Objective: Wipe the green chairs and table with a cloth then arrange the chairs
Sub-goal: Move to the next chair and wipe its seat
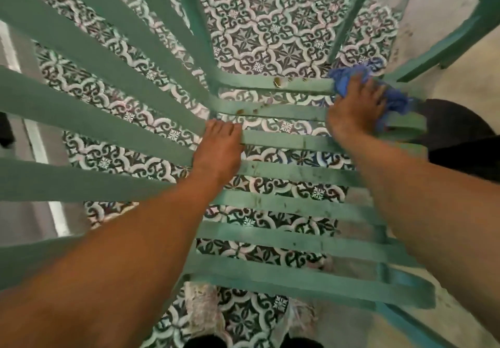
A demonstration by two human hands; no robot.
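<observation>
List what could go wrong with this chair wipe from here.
1. The blue cloth under the right hand sits at the slats' far right end; brown spots further left may get missed.
2. Loose cloth could snag in a slat gap.
3. The left hand grips one slat; fingers could pinch.

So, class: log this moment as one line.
right hand: wiping chair slats with blue cloth | left hand: steadying slat
</observation>
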